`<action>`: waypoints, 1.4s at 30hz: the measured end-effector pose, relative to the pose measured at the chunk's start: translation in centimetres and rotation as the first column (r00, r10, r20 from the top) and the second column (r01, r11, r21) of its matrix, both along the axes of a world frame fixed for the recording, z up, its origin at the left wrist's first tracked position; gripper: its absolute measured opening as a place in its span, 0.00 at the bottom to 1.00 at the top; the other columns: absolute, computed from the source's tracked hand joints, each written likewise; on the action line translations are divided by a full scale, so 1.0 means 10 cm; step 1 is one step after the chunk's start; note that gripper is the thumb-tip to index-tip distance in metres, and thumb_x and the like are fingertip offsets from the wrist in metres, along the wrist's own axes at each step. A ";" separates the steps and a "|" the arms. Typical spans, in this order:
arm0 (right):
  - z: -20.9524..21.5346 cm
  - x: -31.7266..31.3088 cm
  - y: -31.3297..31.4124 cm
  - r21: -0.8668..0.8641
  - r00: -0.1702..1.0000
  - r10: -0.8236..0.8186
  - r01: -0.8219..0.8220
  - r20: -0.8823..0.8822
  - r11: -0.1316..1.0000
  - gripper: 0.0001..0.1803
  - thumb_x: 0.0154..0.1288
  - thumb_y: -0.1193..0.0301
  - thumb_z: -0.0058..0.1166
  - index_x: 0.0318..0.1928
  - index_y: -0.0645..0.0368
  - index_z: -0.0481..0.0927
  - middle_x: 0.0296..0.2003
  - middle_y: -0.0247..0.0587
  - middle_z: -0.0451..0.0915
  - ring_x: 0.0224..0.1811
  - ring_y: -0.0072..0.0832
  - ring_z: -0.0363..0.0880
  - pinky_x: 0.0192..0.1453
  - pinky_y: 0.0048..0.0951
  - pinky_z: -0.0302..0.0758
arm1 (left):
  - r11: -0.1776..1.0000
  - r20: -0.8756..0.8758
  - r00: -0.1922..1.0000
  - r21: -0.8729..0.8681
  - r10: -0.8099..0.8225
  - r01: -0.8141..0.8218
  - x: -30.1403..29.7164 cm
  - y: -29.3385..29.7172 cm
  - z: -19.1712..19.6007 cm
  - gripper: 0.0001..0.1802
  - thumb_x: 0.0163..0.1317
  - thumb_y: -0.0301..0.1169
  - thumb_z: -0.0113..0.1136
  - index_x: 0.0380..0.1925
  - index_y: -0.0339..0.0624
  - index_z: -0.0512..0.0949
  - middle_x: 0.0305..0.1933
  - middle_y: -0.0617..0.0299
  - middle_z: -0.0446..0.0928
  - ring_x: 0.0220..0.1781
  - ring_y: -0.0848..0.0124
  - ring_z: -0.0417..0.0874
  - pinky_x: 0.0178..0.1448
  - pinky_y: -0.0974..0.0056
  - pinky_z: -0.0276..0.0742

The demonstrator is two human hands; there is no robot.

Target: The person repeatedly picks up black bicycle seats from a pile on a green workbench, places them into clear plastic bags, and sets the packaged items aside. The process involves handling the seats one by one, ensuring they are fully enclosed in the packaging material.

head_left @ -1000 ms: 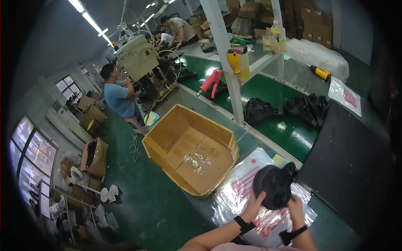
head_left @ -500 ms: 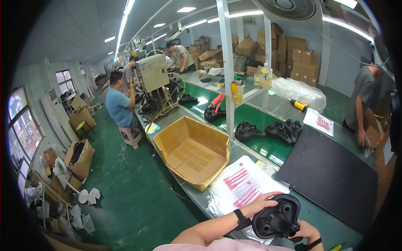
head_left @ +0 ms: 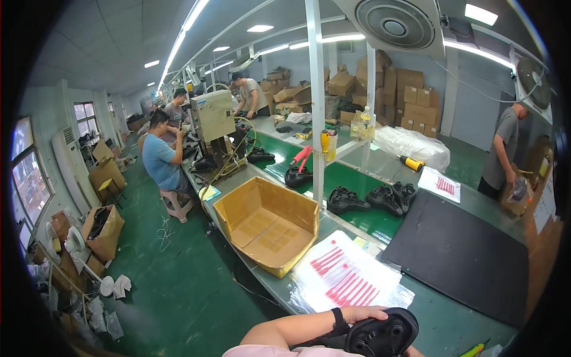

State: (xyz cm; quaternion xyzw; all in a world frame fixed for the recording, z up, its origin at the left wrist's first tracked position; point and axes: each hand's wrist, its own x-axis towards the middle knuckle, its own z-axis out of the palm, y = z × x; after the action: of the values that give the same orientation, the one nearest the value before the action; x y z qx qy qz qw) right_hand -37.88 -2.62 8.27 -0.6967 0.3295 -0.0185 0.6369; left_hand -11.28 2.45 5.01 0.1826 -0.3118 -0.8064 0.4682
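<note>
Left hand (head_left: 364,313): clamped on the upper rim of a black moulded part (head_left: 388,338), fingers laid over its edge; black wristband (head_left: 339,320) at the wrist. Part sits directly below and to the right of this hand, tilted, a face with round recesses turned up; its lower end is cut by the frame edge. Right hand (head_left: 412,352): only a sliver visible, at the part's lower right side; grip cannot be told.

Just beyond the left hand: flat clear plastic bags (head_left: 348,276) with red print, lying on the bench. Ahead and left of the hand, past the bags: open cardboard box (head_left: 270,223), yellowish at the rim. Ahead and right: black mat (head_left: 464,253), flat. Right of the right hand, near the lower edge: yellow-green tool (head_left: 474,350).

Farther ahead of the hands: green conveyor surface (head_left: 361,222) carrying several black parts (head_left: 346,201); a pink-red air gun (head_left: 302,156) beside them. Well apart, far left ahead: seated person in blue shirt (head_left: 159,153).
</note>
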 end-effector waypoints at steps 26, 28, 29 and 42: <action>-0.41 -0.61 -0.37 0.691 0.803 -0.589 0.378 0.085 0.616 0.25 0.54 0.68 0.65 0.53 0.61 0.74 0.42 0.43 0.81 0.42 0.32 0.79 0.52 0.35 0.76 | 0.855 0.467 0.730 -0.128 0.498 -0.502 0.05 -0.78 -0.57 0.28 0.67 0.50 0.53 0.55 0.38 0.74 0.50 0.60 0.78 0.51 0.75 0.75 0.56 0.67 0.69; -0.53 -0.71 -0.40 0.713 0.750 -0.656 0.413 0.088 0.567 0.26 0.54 0.68 0.65 0.53 0.61 0.74 0.42 0.43 0.81 0.42 0.32 0.79 0.52 0.35 0.76 | 0.782 0.667 0.570 -0.030 0.480 -0.623 0.06 -0.72 -0.52 0.30 0.69 0.51 0.48 0.59 0.39 0.71 0.55 0.56 0.76 0.56 0.66 0.75 0.60 0.64 0.69; -0.61 -0.72 -0.42 0.729 0.734 -0.671 0.406 0.099 0.551 0.26 0.54 0.67 0.65 0.53 0.61 0.74 0.42 0.43 0.81 0.42 0.32 0.79 0.52 0.35 0.76 | 0.728 0.791 0.292 -0.260 0.538 -0.635 0.18 -0.65 -0.88 0.30 0.68 0.52 0.47 0.61 0.42 0.69 0.58 0.54 0.74 0.59 0.61 0.73 0.61 0.60 0.68; -1.83 -0.80 -0.56 0.807 0.590 -0.807 0.478 -0.003 0.347 0.22 0.63 0.68 0.45 0.53 0.72 0.71 0.49 0.56 0.78 0.49 0.47 0.79 0.56 0.46 0.76 | 0.685 0.422 -0.798 -0.729 0.430 -0.016 1.17 -0.39 -1.93 0.34 0.54 0.45 0.61 0.58 0.38 0.68 0.50 0.46 0.74 0.52 0.51 0.72 0.54 0.46 0.68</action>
State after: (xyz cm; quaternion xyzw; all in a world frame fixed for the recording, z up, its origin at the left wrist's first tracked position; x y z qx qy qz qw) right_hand -45.87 -8.19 -9.99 -0.1599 0.4214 -0.2809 0.8473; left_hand 0.40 -1.49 -14.24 0.8171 -0.5256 0.1357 0.1939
